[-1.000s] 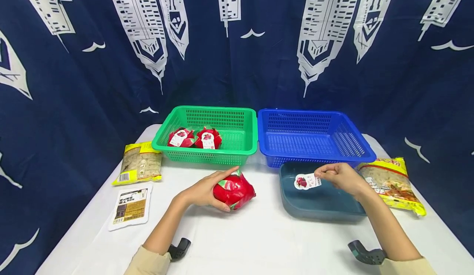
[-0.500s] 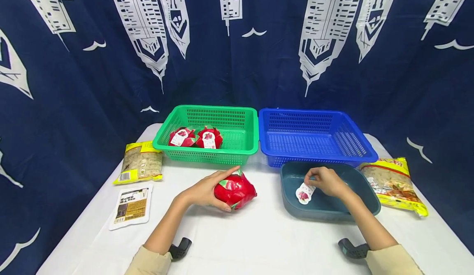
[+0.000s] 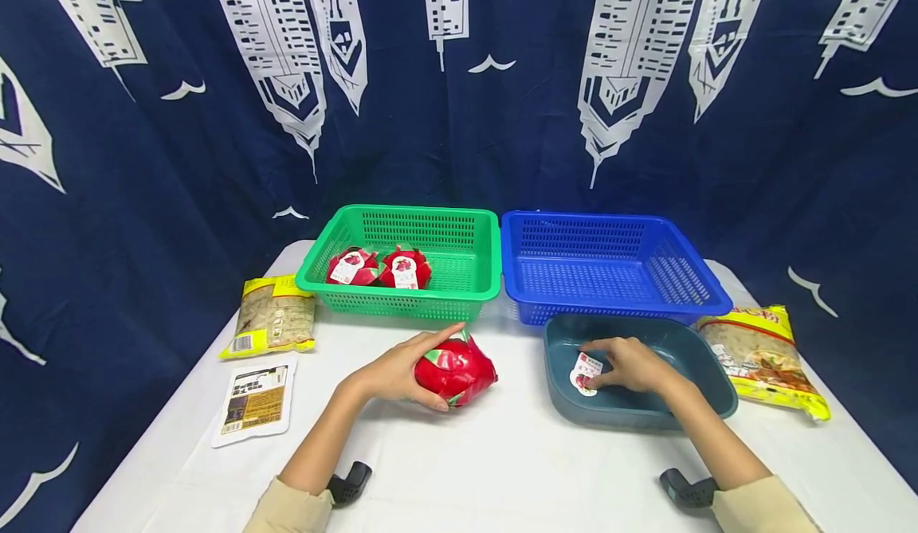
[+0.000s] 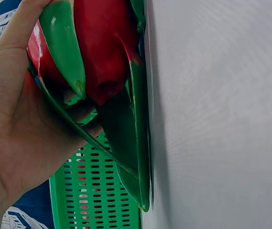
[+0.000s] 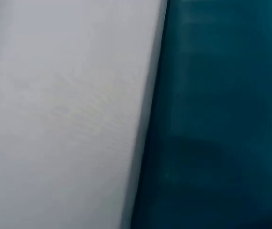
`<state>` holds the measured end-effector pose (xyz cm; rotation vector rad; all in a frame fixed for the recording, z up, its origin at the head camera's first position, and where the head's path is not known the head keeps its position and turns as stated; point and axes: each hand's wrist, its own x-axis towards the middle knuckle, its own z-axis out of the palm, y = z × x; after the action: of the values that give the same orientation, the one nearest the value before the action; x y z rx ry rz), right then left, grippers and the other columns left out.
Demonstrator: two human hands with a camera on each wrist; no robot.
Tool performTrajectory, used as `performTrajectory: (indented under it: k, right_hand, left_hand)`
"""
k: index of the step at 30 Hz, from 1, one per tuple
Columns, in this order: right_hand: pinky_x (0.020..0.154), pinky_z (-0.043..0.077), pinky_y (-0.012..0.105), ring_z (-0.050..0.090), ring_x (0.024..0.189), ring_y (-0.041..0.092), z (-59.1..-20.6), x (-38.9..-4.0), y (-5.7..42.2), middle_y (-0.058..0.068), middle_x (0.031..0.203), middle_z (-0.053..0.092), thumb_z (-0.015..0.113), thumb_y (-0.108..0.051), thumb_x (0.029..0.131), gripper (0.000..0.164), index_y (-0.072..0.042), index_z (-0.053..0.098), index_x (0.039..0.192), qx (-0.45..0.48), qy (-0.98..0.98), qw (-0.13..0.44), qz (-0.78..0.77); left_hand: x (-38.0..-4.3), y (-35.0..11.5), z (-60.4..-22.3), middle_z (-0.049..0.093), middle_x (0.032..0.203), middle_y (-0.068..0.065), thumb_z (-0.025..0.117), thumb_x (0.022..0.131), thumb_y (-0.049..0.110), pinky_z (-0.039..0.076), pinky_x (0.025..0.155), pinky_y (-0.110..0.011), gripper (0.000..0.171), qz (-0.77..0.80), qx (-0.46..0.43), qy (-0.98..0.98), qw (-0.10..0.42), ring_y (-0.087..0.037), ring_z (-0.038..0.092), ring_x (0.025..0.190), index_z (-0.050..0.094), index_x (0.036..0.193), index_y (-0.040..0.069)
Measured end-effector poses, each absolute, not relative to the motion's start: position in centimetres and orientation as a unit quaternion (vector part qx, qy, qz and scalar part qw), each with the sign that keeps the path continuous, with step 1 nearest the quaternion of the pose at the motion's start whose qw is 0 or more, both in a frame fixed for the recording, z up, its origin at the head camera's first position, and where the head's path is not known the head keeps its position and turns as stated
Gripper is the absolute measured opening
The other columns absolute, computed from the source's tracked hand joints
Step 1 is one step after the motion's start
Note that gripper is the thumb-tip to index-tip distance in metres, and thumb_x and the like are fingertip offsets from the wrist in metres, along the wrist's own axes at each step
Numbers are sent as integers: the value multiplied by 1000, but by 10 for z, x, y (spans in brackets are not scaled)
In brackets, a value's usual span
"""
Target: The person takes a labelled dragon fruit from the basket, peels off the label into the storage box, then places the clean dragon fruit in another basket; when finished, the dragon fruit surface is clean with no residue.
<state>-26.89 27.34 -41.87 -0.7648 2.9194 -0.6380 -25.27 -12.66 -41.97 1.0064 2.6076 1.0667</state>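
A white label [image 3: 586,367] bearing a dragon-fruit picture is inside the teal bin [image 3: 624,421], toward its left side, rounded end near, printed tab far, long axis running near to far; its writing is too small to read. The right hand [image 3: 634,367] has thumb and finger parted beside it. To the left, the left hand [image 3: 400,370] grips a red dragon fruit [image 3: 459,371], long axis roughly left to right, on the white bench [image 3: 502,477]. Farther away, two labelled dragon fruits [image 3: 421,268] sit in the green basket [image 3: 402,305].

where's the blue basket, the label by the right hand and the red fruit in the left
blue basket [image 3: 582,276], head view, bare floor
label [image 3: 584,368], head view, middle of its face
red fruit [image 3: 457,369], head view, red side
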Motion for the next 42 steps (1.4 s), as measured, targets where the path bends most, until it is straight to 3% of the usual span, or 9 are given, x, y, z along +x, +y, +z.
performTrajectory:
  k: [5, 11, 17, 21, 24, 28, 32, 36, 42]
  right_hand:
    - [44, 20, 21, 18, 49, 4, -416, -261, 272, -10, 55, 21, 80, -36, 67, 59, -4, 66, 114, -258, 947, -1, -192]
    - [46, 17, 23, 16, 51, 5, -413, -258, 271, -11, 58, 15, 77, -39, 69, 62, -2, 63, 117, -269, 945, 25, -185]
    - [45, 19, 21, 18, 48, 4, -413, -255, 272, -11, 55, 19, 76, -39, 71, 64, -3, 60, 122, -262, 948, 29, -177]
    - [43, 22, 20, 21, 47, 2, -397, -247, 272, -12, 54, 23, 74, -35, 75, 61, -5, 58, 125, -268, 943, 29, -196]
    - [42, 23, 19, 22, 47, 1, -372, -244, 276, -12, 54, 26, 75, -32, 76, 55, -8, 61, 123, -275, 938, -12, -210]
    - [43, 30, 22, 36, 50, 6, -337, -247, 292, -9, 57, 41, 78, -29, 74, 49, -9, 65, 117, -255, 936, -130, -202]
    - [64, 47, 45, 52, 83, 31, -317, -257, 324, 15, 92, 58, 76, -34, 76, 63, -7, 54, 128, -181, 948, -175, -194]
    - [84, 27, 73, 27, 118, 54, -320, -272, 359, 35, 133, 30, 70, -42, 79, 87, 1, 27, 143, -113, 964, -128, -202]
    - [90, 12, 74, 0, 127, 58, -346, -292, 393, 39, 142, -2, 59, -47, 85, 102, 12, -3, 141, -84, 971, -44, -218]
  left_hand:
    - [-254, -125, -418, 42, 131, 8, 83, 62, 44, 47, 81, -27, 104, 358, 335, 868, 76, -12, 39, 120, 19, 144, 45]
    - [-255, -124, -413, 41, 133, 7, 84, 62, 42, 46, 83, -28, 107, 352, 339, 868, 86, -13, 39, 121, 16, 144, 45]
    - [-256, -126, -405, 36, 140, 3, 86, 63, 28, 44, 88, -31, 120, 324, 348, 870, 132, -17, 37, 125, 0, 146, 43]
    - [-252, -126, -395, 43, 135, 2, 87, 62, 23, 46, 85, -29, 119, 304, 341, 873, 170, -18, 44, 119, 4, 146, 42]
    - [-250, -122, -388, 46, 131, 1, 88, 61, 21, 47, 83, -30, 119, 293, 332, 876, 190, -19, 46, 116, 6, 145, 43]
    - [-248, -120, -384, 47, 129, 1, 88, 60, 22, 48, 81, -31, 122, 274, 322, 883, 202, -19, 47, 114, 3, 144, 46]
    - [-250, -120, -383, 49, 123, 3, 90, 56, 22, 48, 79, -28, 119, 279, 326, 881, 198, -18, 48, 110, 10, 141, 46]
    - [-255, -115, -376, 49, 122, 4, 90, 55, 21, 48, 77, -26, 113, 284, 350, 873, 187, -19, 48, 110, 17, 140, 40]
    - [-270, -92, -334, 47, 125, 1, 89, 56, 19, 50, 75, -26, 113, 311, 386, 856, 150, -18, 51, 106, 16, 139, 43]
